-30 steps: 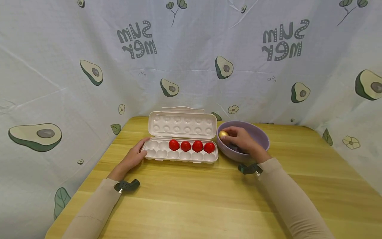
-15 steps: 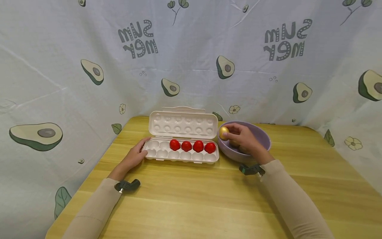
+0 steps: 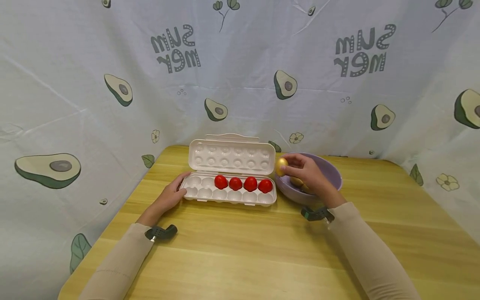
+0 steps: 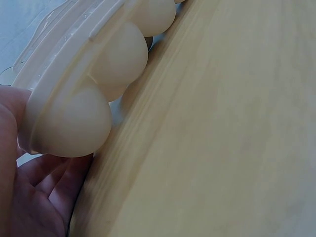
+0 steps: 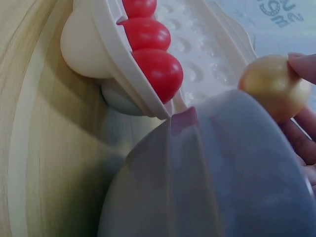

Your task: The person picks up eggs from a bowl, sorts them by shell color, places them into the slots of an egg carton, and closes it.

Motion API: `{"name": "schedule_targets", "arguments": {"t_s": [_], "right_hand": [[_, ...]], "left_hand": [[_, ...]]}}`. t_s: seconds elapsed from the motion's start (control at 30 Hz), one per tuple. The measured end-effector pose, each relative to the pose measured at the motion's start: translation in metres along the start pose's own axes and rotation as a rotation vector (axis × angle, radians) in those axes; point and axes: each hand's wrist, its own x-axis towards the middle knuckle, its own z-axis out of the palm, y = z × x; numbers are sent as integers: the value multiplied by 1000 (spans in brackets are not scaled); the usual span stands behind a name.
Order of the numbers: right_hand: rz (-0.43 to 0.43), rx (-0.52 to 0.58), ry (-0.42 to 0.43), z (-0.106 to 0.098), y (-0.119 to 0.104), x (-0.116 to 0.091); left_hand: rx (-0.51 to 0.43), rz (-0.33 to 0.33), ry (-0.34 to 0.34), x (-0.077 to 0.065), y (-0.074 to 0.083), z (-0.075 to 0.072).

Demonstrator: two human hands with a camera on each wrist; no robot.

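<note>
An egg carton (image 3: pixel 236 198) in pale plastic stands with its lid (image 3: pixel 231 156) raised at the back. Several red eggs (image 3: pixel 235 183) sit in the right part of its back row; the front row's cups hold none. My left hand (image 3: pixel 169 196) grips the carton's left end, its thumb on the rim and its fingers round the far side, as the left wrist view shows. Over the left rim of a purple bowl (image 3: pixel 330 175), my right hand (image 3: pixel 305 171) pinches a golden egg (image 5: pixel 274 88) between thumb and fingers. More golden eggs (image 3: pixel 296 181) lie in the bowl, partly hidden by this hand.
Carton and bowl stand side by side near the back of a wooden table (image 3: pixel 232 246). A white curtain (image 3: pixel 240 58) printed with avocados hangs behind the table and along its left side.
My right hand has lifted the golden egg from inside the bowl to its left rim, uncovering more golden eggs. My left hand stays on the carton.
</note>
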Motion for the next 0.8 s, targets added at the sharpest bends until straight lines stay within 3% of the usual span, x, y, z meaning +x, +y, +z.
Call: {"name": "schedule_targets", "arguments": {"t_s": [0.23, 0.43, 0.67, 0.8], "right_hand": [[-39, 0, -20, 5, 3, 3], [-55, -77, -10, 14, -4, 1], [-93, -126, -93, 24, -18, -8], [-133, -150, -118, 31, -27, -14]], "left_hand": [[0, 2, 1, -1, 0, 0], [-1, 17, 5, -1, 0, 0], [-11, 19, 0, -1, 1, 0], [-34, 13, -16, -4, 12, -1]]}}
